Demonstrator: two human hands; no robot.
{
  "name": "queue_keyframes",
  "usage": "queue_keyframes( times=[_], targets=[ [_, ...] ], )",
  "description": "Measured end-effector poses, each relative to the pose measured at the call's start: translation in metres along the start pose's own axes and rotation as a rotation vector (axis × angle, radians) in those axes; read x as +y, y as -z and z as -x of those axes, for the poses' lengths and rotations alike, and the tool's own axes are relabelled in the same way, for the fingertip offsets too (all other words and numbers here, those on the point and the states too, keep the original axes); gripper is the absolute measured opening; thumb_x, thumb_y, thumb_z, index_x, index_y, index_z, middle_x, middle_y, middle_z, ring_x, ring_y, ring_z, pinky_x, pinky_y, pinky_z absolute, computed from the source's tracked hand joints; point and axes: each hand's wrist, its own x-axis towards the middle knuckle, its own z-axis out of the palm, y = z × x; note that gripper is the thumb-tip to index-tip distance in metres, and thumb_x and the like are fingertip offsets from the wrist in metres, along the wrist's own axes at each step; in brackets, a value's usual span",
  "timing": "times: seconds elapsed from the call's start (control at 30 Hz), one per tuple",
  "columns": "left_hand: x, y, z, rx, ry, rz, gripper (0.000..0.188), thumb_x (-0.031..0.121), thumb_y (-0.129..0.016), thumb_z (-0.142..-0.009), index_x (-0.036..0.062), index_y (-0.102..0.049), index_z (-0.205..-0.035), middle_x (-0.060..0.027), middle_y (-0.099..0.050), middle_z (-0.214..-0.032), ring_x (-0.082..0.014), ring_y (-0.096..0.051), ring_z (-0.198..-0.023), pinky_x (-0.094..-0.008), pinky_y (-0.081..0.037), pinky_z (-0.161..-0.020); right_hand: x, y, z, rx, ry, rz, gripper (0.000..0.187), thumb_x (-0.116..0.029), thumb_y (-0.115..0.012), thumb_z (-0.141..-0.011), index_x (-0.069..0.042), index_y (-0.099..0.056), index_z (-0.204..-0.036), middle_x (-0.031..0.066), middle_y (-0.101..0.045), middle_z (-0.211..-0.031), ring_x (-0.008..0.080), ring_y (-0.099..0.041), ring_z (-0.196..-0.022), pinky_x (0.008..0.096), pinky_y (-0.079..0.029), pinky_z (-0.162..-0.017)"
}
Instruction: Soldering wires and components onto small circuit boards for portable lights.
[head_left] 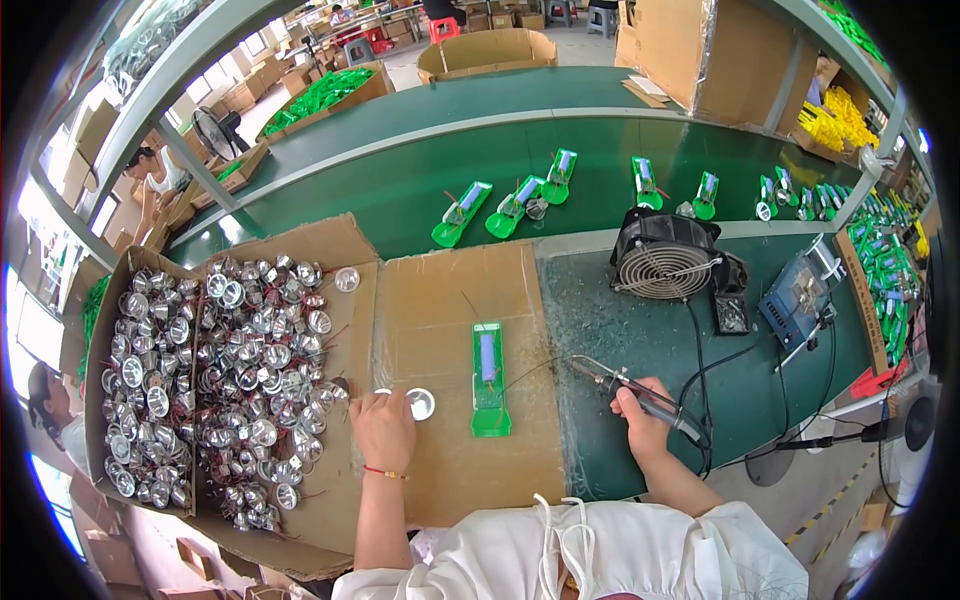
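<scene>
My left hand (384, 432), fingers curled down, is closed at the rim of a round silver reflector cup (421, 404) on the brown cardboard sheet (450, 480). Its fingertips are partly hidden. To the right of that cup lies a long green plastic housing (491, 420) with a lilac battery cell (488, 356) and thin wires in it. My right hand (645, 412) grips a soldering iron (660, 404) by its handle, over the dark green bench mat. The iron's metal front end points left toward the housing, and a thin wire runs from near it to the housing.
An open cardboard box (255, 370) full of silver reflector cups with red wires stands at left. Behind the bench a green conveyor (390, 200) carries several green housings. A black fan (660, 258) and a blue soldering station (800, 295) with trailing cables stand at right.
</scene>
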Motion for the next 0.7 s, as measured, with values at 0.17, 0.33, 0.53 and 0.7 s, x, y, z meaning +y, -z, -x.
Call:
queue_keyframes(
  times=[0.17, 0.33, 0.53, 0.7],
  targets=[
    [0.012, -0.002, 0.000, -0.067, 0.059, 0.098, 0.018, 0.025, -0.058, -0.080, 0.0100, -0.065, -0.088, -0.0095, -0.065, -0.078, -0.0234, -0.060, -0.079, -0.0400, -0.038, -0.073, 0.001, -0.001, 0.001, -0.014, 0.013, 0.016, 0.011, -0.010, -0.059, -0.084, -0.001, -0.052, -0.085, 0.0068, -0.059, -0.069, 0.0102, -0.055, -0.060, 0.0213, -0.045, -0.056],
    [0.035, -0.020, -0.004, -0.030, -0.055, 0.020, 0.020, 0.032, -0.063, -0.075, 0.0120, -0.061, -0.071, -0.0063, -0.059, -0.077, -0.0235, -0.056, -0.078, -0.0391, -0.037, -0.072, 0.001, 0.002, -0.001, 0.012, -0.037, 0.000, 0.012, -0.007, -0.061, -0.083, 0.000, -0.053, -0.087, 0.0079, -0.059, -0.072, 0.0113, -0.057, -0.063, 0.0234, -0.047, -0.059],
    [0.036, -0.014, 0.006, 0.021, -0.137, 0.249, 0.015, 0.012, -0.065, -0.075, 0.0126, -0.062, -0.090, -0.0040, -0.061, -0.080, -0.0203, -0.057, -0.078, -0.0354, -0.037, -0.075, -0.010, 0.002, 0.004, 0.027, -0.028, 0.078, 0.014, -0.010, -0.061, -0.083, 0.001, -0.054, -0.088, 0.0072, -0.060, -0.071, 0.0112, -0.058, -0.063, 0.0227, -0.047, -0.058],
    [0.041, -0.002, 0.006, -0.106, 0.182, 0.818, 0.013, 0.011, -0.065, -0.078, 0.0033, -0.067, -0.087, -0.0094, -0.062, -0.072, -0.0241, -0.057, -0.064, -0.0325, -0.044, -0.059, -0.025, -0.004, 0.013, -0.082, 0.051, 0.062, 0.016, -0.008, -0.061, -0.082, 0.003, -0.052, -0.088, 0.0102, -0.061, -0.071, 0.0126, -0.058, -0.063, 0.0246, -0.048, -0.060]
  ],
)
